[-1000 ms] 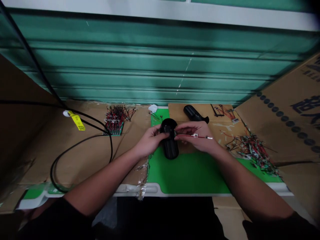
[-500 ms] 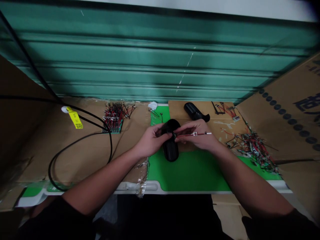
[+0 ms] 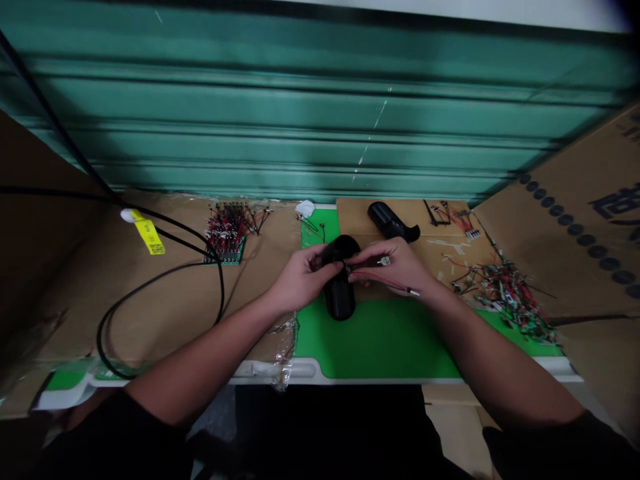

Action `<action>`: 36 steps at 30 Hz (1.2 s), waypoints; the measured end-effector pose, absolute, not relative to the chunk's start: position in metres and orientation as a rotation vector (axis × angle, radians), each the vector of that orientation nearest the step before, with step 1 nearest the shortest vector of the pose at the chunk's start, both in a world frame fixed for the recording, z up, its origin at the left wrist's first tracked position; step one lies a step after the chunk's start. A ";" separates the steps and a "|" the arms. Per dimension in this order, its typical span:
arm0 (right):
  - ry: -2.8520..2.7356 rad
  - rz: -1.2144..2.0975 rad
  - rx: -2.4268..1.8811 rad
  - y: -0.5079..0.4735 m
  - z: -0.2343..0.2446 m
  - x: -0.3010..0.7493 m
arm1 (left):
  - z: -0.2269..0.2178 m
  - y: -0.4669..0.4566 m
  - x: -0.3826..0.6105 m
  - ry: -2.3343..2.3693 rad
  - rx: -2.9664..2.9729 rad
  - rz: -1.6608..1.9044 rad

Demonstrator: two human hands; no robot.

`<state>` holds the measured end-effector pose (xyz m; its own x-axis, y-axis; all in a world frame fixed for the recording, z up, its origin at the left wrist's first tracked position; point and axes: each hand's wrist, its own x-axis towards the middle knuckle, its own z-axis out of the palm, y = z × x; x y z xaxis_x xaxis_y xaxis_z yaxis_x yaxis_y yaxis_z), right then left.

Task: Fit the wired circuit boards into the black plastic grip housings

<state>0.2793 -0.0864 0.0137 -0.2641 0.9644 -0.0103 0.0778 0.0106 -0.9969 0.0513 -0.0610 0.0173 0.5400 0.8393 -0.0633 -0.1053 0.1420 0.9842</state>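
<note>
My left hand (image 3: 299, 279) is closed around the upper part of a black cylindrical casing (image 3: 341, 297) that stands on the green mat (image 3: 380, 340). My right hand (image 3: 395, 268) pinches a thin red-and-black wire lead (image 3: 400, 285) at the casing's top. The lead's free end droops down and to the right across my right wrist, with a small white connector near my fingertips.
A second black casing (image 3: 390, 225) lies behind on cardboard. A pile of loose wire leads (image 3: 505, 297) lies at the right. A small green board with many red wires (image 3: 227, 233) sits at the back left. A black cable (image 3: 150, 287) with a yellow tag (image 3: 148, 236) loops at the left.
The wire lead, stretched out straight to the right before, now bends downward over my right wrist. Both hands stay at the casing's top.
</note>
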 end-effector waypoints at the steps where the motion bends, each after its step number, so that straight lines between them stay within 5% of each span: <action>1: -1.477 1.366 -1.116 -0.086 0.015 0.279 | 0.018 -0.061 0.051 0.742 1.252 0.788; 36: -1.519 1.181 -1.195 -0.095 0.029 0.278 | 0.020 -0.062 0.052 0.756 1.235 0.771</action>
<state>0.2781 -0.0949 0.0287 -0.1831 0.9810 0.0649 0.1791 0.0981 -0.9789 0.0516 -0.0624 0.0201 0.5364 0.8400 -0.0814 -0.0977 0.1576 0.9827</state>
